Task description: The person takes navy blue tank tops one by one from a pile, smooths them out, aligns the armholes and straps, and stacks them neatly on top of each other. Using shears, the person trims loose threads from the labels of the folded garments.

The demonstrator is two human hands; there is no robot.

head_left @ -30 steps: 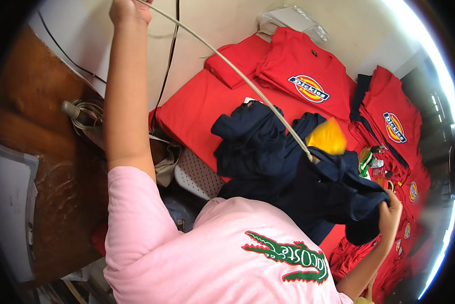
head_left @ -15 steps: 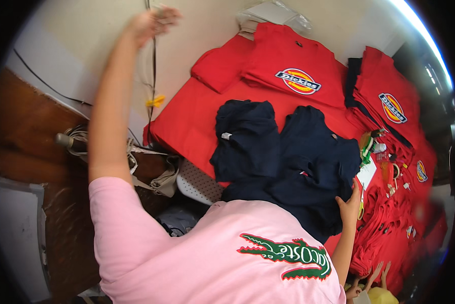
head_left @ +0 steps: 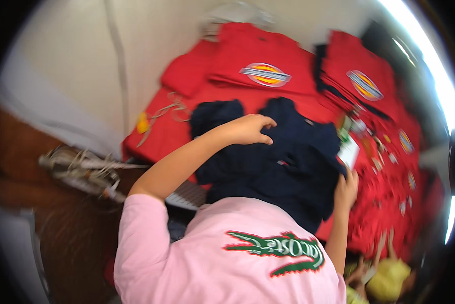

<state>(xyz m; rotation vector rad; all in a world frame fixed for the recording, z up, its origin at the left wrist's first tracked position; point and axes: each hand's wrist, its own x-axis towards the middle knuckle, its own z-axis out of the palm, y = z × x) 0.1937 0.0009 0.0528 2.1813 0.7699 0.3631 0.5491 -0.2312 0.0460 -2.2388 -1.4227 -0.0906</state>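
A dark navy T-shirt (head_left: 301,144) lies spread in front of me on a red-covered table. Over its left part hovers my left hand (head_left: 250,129), thumb and fingers apart, with nothing visible in them. At the right edge of the shirt, my right hand (head_left: 346,188) has its fingers around the fabric; blur hides some of the grip. Another folded navy garment (head_left: 215,111) lies at the left, partly behind my left forearm. Beyond it a pale cord (head_left: 173,107) rests loosely on the red cloth (head_left: 154,133).
Folded red shirts with round emblems (head_left: 265,61) lie at the back, with another red stack (head_left: 359,66) at the right. Small tools and a white card (head_left: 348,152) sit beside the navy shirt. Bundled cords (head_left: 83,167) hang at left. A person in yellow (head_left: 388,278) is at lower right.
My left hand has come down from the wall to above the navy shirt. The pale cord now lies on the red cloth. My right hand stays at the shirt's edge.
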